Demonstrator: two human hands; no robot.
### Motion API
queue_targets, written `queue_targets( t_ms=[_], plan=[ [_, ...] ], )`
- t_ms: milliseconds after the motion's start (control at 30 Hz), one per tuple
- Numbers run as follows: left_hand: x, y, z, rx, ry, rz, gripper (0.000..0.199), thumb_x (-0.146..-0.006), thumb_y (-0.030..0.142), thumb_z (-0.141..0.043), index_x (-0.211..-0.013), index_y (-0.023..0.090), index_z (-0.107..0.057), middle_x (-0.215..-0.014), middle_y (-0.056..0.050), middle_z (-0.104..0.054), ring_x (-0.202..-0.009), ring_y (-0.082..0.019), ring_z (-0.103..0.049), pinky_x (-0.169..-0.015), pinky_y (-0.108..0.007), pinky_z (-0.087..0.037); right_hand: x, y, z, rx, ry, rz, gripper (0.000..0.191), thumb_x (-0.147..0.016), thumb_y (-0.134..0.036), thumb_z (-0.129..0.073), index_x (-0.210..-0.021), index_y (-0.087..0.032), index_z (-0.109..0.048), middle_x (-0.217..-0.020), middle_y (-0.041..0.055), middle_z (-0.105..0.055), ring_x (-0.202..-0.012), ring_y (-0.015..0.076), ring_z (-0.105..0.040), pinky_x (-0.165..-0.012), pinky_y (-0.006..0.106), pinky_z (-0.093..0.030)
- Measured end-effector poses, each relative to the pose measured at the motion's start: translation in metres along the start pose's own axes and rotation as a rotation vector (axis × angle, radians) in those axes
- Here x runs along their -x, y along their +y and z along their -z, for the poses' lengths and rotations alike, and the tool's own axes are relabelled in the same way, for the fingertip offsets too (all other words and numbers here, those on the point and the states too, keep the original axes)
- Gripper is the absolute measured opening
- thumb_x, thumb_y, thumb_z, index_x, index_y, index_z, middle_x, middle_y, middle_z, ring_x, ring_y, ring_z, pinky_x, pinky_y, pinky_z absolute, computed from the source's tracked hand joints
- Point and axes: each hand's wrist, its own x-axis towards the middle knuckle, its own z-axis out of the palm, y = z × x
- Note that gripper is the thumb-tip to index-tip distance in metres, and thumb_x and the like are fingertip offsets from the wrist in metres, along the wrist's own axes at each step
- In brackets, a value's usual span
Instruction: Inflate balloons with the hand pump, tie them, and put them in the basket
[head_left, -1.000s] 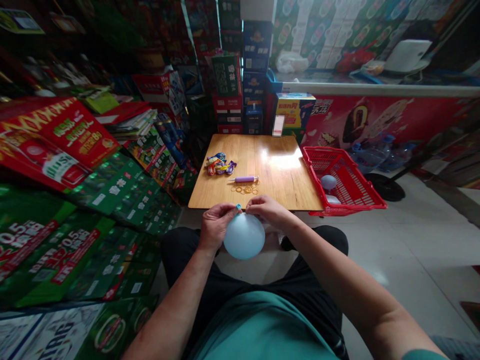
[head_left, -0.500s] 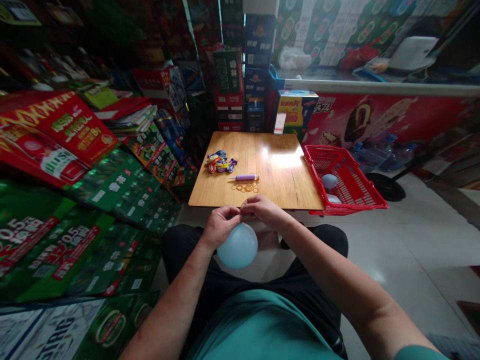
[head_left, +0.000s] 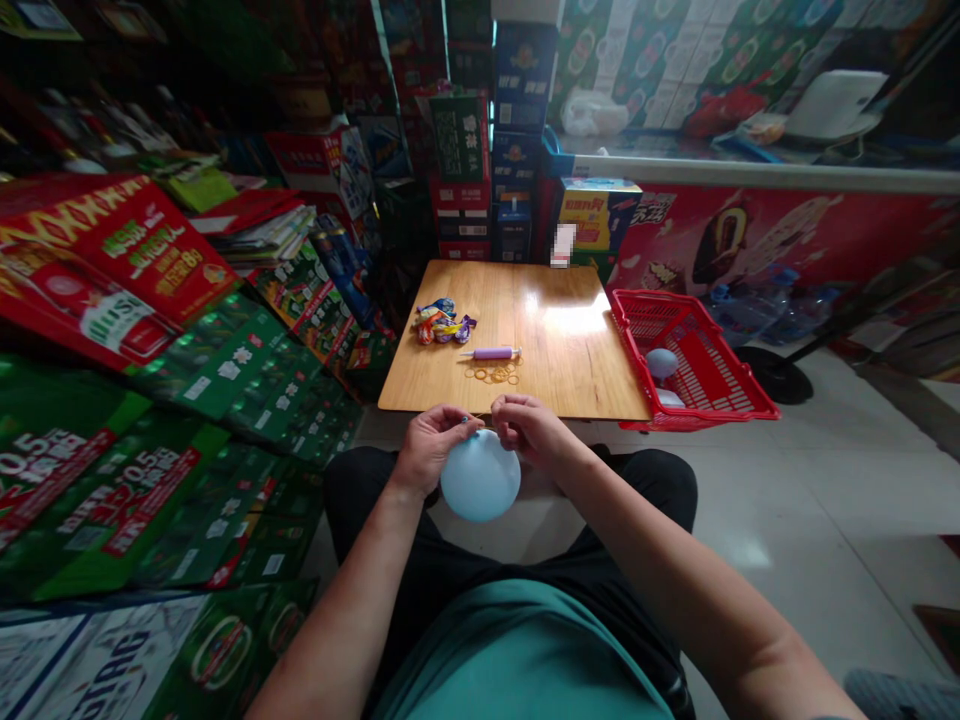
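A round, inflated light blue balloon [head_left: 481, 480] hangs over my lap, just off the table's near edge. My left hand [head_left: 433, 447] is closed in a pinch on its neck. My right hand [head_left: 527, 428] is closed too, close to the balloon's top right, its fingertips on a thin rubber band [head_left: 484, 416] stretched between both hands. On the wooden table [head_left: 547, 375] beyond lie several loose rubber bands [head_left: 493, 376] and a purple balloon pump [head_left: 492, 353]. Behind the pump sits a pile of shiny, colourful crumpled pieces [head_left: 444, 322] whose kind I cannot tell.
At the table's right stands a red plastic basket [head_left: 694, 350] with a pale blue balloon [head_left: 661, 362] and a white item inside. Stacked green drink cartons [head_left: 247, 400] line the left side. Boxes [head_left: 517, 120] rise behind the table, and large water bottles [head_left: 780, 300] stand beyond the basket.
My hands have drawn a little apart at the balloon's neck, with the rubber band now showing stretched between them. The balloon has risen slightly and shifted right.
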Motion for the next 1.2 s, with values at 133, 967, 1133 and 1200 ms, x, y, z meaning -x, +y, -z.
queue_targets(
  t_ms=[133, 967, 1133, 1200],
  plan=[
    [0.001, 0.003, 0.01, 0.116, -0.058, 0.022, 0.027, -0.065, 0.028, -0.098, -0.081, 0.017, -0.079, -0.093, -0.008, -0.08, -0.086, -0.019, -0.073, -0.082, -0.03, -0.057, 0.006, -0.002, 0.003, -0.132, -0.055, -0.07, 0.022, -0.069, -0.027, -0.073, -0.066, -0.019, -0.052, -0.056, -0.0066, -0.042, -0.049, 0.0064, -0.026, -0.048, 0.023, -0.021],
    [0.004, 0.002, 0.001, 0.006, -0.1, 0.096, 0.036, -0.068, 0.027, -0.095, -0.099, 0.016, -0.082, -0.093, -0.008, -0.08, -0.08, -0.018, -0.073, -0.076, -0.029, -0.058, -0.006, 0.025, 0.012, 0.359, 0.109, -0.081, 0.03, -0.077, -0.039, -0.078, -0.067, -0.018, -0.059, -0.053, -0.0052, -0.045, -0.047, 0.0085, -0.035, -0.045, 0.026, -0.02],
    [0.001, -0.004, 0.003, 0.007, -0.105, 0.101, 0.025, -0.072, 0.027, -0.093, -0.09, 0.015, -0.08, -0.085, -0.006, -0.079, -0.074, -0.016, -0.071, -0.071, -0.026, -0.055, -0.005, 0.026, 0.012, 0.322, 0.11, -0.111, 0.028, -0.076, -0.036, -0.08, -0.07, -0.016, -0.062, -0.054, -0.0056, -0.045, -0.047, 0.0073, -0.034, -0.045, 0.025, -0.019],
    [-0.001, -0.006, 0.004, 0.049, -0.116, 0.129, 0.024, -0.074, 0.028, -0.092, -0.091, 0.015, -0.079, -0.086, -0.006, -0.078, -0.074, -0.016, -0.071, -0.073, -0.026, -0.055, -0.004, 0.023, 0.012, 0.209, 0.071, -0.154, 0.026, -0.075, -0.032, -0.08, -0.069, -0.016, -0.06, -0.054, -0.0063, -0.044, -0.046, 0.0063, -0.032, -0.043, 0.024, -0.016]
  ],
)
